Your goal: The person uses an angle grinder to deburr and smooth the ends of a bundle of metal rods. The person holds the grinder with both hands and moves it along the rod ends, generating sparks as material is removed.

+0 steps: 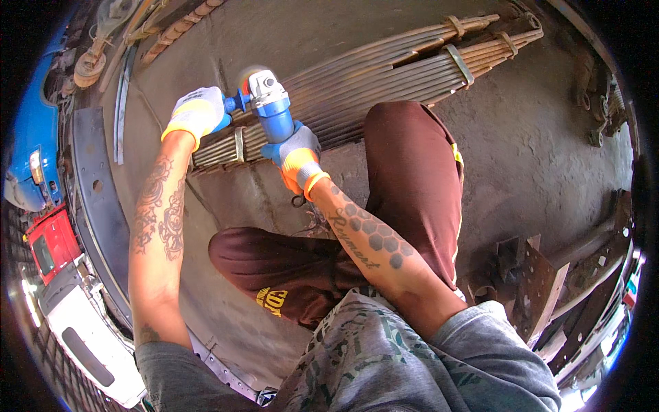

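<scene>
An angle grinder (273,113) with a blue body and a silver-grey head is held in both my gloved hands. My left hand (199,113), in a white and blue glove with a yellow cuff, is closed round its blue side handle (237,102). Wrapped round the body's rear is my right hand (296,152), in a grey, blue and orange glove. The round disc (248,75) shows blurred at the head's far side. Beneath the grinder lie two rusty leaf spring packs (336,89) side by side, bound with metal clips; whether the disc touches them I cannot tell.
A long dark metal beam (103,206) runs along the left, with blue, red and white vehicles beyond it. Rusty metal parts (96,65) lie at the far left. Scrap brackets (532,281) stand at the right. My bent legs (412,165) flank the near side of the springs.
</scene>
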Tool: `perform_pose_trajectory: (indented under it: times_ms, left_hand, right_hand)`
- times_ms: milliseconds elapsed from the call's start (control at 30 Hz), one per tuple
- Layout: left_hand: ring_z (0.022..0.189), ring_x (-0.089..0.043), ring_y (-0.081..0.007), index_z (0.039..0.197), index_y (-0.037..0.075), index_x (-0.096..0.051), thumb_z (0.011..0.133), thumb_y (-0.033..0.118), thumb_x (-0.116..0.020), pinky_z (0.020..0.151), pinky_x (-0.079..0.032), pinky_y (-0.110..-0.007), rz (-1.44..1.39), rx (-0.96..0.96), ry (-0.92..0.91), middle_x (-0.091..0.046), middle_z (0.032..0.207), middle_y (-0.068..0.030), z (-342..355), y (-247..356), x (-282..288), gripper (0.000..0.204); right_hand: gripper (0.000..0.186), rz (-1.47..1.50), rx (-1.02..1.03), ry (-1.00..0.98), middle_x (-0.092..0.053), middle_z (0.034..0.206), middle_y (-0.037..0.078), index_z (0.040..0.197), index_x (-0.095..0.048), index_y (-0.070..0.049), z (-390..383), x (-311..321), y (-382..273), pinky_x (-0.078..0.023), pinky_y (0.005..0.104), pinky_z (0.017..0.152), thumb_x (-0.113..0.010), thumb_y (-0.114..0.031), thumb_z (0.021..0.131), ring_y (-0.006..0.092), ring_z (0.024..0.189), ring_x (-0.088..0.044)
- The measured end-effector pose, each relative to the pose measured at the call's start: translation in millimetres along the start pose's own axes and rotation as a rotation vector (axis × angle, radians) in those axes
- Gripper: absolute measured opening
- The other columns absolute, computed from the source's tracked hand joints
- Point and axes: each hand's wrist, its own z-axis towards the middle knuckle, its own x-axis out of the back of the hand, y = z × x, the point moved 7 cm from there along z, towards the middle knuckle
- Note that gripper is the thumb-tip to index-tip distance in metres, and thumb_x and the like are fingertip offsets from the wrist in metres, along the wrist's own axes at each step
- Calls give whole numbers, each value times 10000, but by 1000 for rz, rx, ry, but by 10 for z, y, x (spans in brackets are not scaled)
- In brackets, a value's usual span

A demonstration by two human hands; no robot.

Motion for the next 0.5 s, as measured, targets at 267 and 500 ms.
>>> perform_pose_trajectory:
  times_ms: [267,500]
  left_hand:
    - [1103,-750,-446,1112,9,-806,856,235,-743,961,-588,-510,-36,-22,4,-755,1136,-289,-40,22,-18,347]
    - [1094,-763,-423,1136,19,-800,920,234,-664,925,-593,-515,14,-156,201,-766,1161,-269,327,558,392,333]
  right_hand:
    - [521,-62,3,30,-813,1087,167,1128,-764,-93,-2,29,18,-608,454,921,-925,-240,654,359,1023,-786]
    - [356,157,83,216,-763,874,64,997,-741,-69,465,515,95,-594,407,676,-898,-60,677,205,710,-711]
